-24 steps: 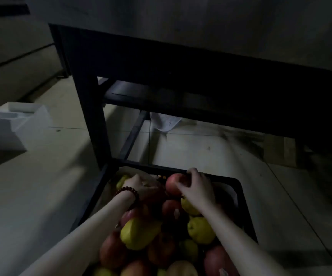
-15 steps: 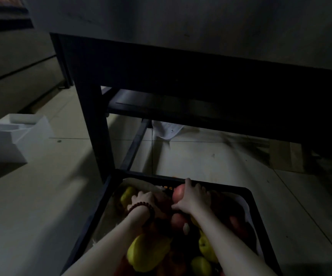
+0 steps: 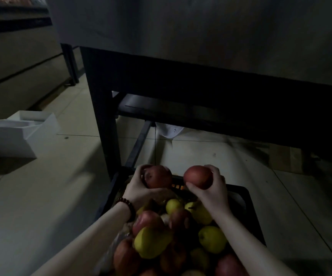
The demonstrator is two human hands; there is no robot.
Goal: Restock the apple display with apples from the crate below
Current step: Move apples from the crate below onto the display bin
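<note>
A black crate [image 3: 248, 208] on the floor holds several red apples and yellow-green fruits [image 3: 151, 243]. My left hand [image 3: 136, 189], with a bead bracelet on the wrist, grips a dark red apple [image 3: 159, 177] above the crate's far left corner. My right hand [image 3: 213, 191] holds a second red apple [image 3: 198, 176] beside it, just above the crate's far rim. Both apples are lifted clear of the pile. The display's top surface is out of view above the dark stand [image 3: 201, 80].
The stand's black leg [image 3: 106, 124] and low crossbar [image 3: 139, 144] rise right behind the crate. A white foam box [image 3: 19, 134] sits on the tiled floor at the left. A white cloth [image 3: 169, 130] lies under the stand.
Both hands were down among the fruit in the crate; now each has lifted a red apple up above the crate's far edge.
</note>
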